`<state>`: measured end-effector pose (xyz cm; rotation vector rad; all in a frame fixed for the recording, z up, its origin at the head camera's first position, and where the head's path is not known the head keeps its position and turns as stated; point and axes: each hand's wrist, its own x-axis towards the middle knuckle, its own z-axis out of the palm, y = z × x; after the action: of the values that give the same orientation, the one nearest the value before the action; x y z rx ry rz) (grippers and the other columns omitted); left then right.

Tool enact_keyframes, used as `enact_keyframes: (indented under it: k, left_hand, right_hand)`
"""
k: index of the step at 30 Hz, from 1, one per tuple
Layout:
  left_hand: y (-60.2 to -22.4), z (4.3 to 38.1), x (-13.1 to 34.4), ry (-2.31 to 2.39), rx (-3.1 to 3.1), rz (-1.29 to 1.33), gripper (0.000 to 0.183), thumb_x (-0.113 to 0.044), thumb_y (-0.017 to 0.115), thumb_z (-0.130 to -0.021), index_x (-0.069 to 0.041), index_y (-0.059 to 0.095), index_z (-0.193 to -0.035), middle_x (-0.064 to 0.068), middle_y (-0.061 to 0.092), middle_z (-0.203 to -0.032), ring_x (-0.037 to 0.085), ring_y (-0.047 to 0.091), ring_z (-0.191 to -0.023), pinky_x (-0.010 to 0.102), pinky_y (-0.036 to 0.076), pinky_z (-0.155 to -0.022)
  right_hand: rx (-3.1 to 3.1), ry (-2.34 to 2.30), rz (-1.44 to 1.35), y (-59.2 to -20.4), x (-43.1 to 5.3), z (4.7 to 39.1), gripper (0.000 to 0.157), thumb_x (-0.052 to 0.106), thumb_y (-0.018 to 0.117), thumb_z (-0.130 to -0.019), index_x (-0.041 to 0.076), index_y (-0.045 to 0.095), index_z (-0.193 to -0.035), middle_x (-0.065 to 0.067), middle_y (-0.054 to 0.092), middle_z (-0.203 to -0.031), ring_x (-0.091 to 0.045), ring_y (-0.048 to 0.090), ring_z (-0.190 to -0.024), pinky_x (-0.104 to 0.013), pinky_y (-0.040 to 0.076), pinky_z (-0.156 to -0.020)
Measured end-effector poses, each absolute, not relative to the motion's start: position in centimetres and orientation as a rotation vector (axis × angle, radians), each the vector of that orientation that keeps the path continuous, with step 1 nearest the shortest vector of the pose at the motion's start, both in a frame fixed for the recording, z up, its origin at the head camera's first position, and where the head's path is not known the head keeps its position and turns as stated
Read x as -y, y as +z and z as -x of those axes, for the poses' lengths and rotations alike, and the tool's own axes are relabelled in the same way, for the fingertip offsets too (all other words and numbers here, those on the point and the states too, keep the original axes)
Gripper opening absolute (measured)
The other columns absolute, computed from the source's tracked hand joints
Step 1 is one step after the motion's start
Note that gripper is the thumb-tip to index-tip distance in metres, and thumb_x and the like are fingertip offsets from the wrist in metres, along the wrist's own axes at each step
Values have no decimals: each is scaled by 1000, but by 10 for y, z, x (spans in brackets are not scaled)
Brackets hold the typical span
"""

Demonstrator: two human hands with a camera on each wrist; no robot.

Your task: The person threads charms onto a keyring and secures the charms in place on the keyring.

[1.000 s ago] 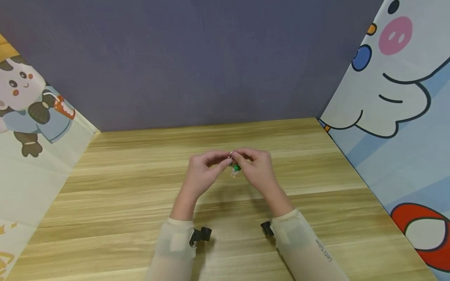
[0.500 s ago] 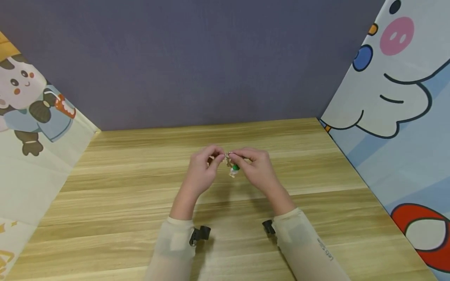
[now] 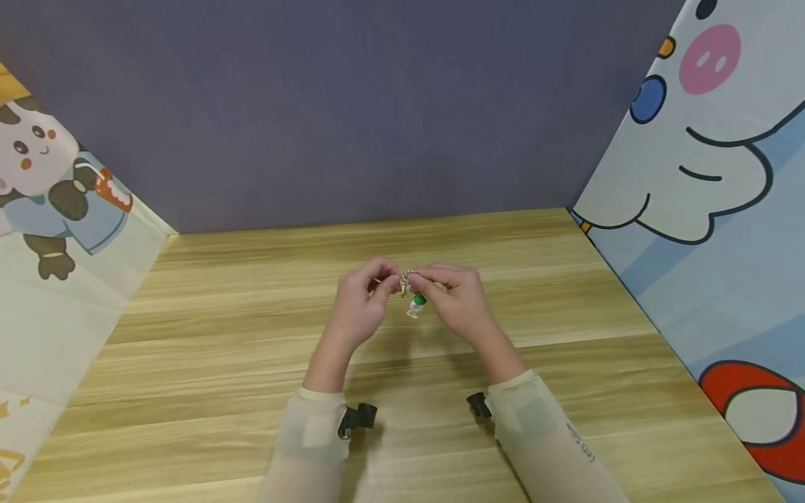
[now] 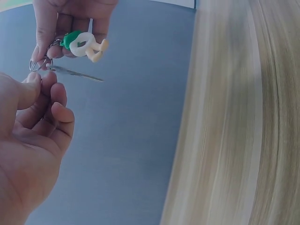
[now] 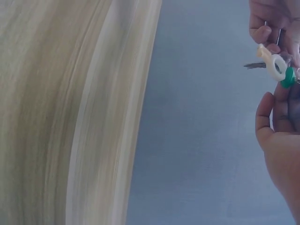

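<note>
Above the middle of the table, my left hand (image 3: 365, 300) and right hand (image 3: 455, 300) face each other with a small gap between their fingertips. A metal key ring (image 4: 40, 66) spans that gap, its near side pinched by the left thumb and index finger. The right thumb and fingers pinch the ring's other side. From the ring sticks out a thin metal key (image 4: 79, 74). A keychain charm (image 3: 416, 305), a small green and white figure with pale legs, dangles by a short chain below the right fingers. Fingertips hide parts of the ring.
The wood-grain table (image 3: 220, 349) lies beneath both hands. A dark grey panel (image 3: 377, 112) stands along its back edge, with cartoon-printed walls (image 3: 685, 181) at left and right. Small black wrist cameras (image 3: 358, 419) sit on the sleeves.
My left fingertips have drawn slightly left, away from the right ones, so the ring and key now show between them. The charm has swung a little left. The right hand has hardly moved.
</note>
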<state>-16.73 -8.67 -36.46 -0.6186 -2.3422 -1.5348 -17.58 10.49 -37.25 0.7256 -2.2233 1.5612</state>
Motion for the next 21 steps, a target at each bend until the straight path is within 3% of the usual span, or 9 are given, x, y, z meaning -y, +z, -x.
enact_keyframes:
  k: [8, 15, 21]
  left_hand:
    - [-365, 167, 85, -1653, 2281, 590, 7, 1, 63, -103, -1, 67, -98, 16, 72, -91, 24, 68, -86, 25, 57, -76]
    - [-363, 164, 85, -1767, 2266, 534, 6, -2, 63, -104, -1, 66, -99, 17, 71, -92, 20, 64, -83, 24, 52, -70]
    - [-363, 164, 84, -1908, 2222, 503, 7, -1, 60, -105, 1, 65, -101, 20, 69, -92, 30, 65, -85, 30, 57, -73]
  right_hand:
    - [2202, 1670, -682, -372, -103, 175, 12, 4, 74, -98, -3, 83, -103, -18, 80, -90, -9, 72, -80, -22, 59, -72]
    - [2161, 1840, -642, -370, -101, 173, 14, 2, 72, -99, -7, 81, -105, -28, 77, -92, -7, 72, -79, -23, 61, -73]
    - [2121, 1941, -586, -369, -99, 172, 16, 1, 70, -100, -9, 79, -108, -31, 76, -97, -5, 72, -80, -23, 61, -75]
